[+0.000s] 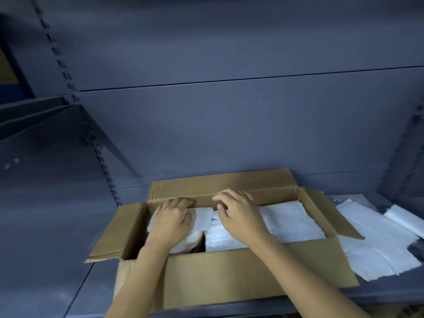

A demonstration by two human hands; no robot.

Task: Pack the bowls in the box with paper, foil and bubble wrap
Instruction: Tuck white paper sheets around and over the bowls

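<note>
Pressing with its fingers nearly flat, the left hand [171, 222] rests on a folded piece of white paper [203, 218] at the left end of the open box [252, 271]. Its fingertips reach the far wall and are blurred. The right hand [238, 214] arches just beside it, fingers bent down toward the far wall and thumb at the paper's edge; whether it pinches anything I cannot tell. The box is brown corrugated card with its flaps open, standing on a dark grey metal shelf [57, 283]. Under the left wrist a bowl [191, 241] shows only as a pale curve with a reddish rim, low in the left end of the box. White wrapping [291, 223] covers the middle and right of the inside. Loose white sheets [378, 249] lie on the shelf just beside the right flap.
</note>
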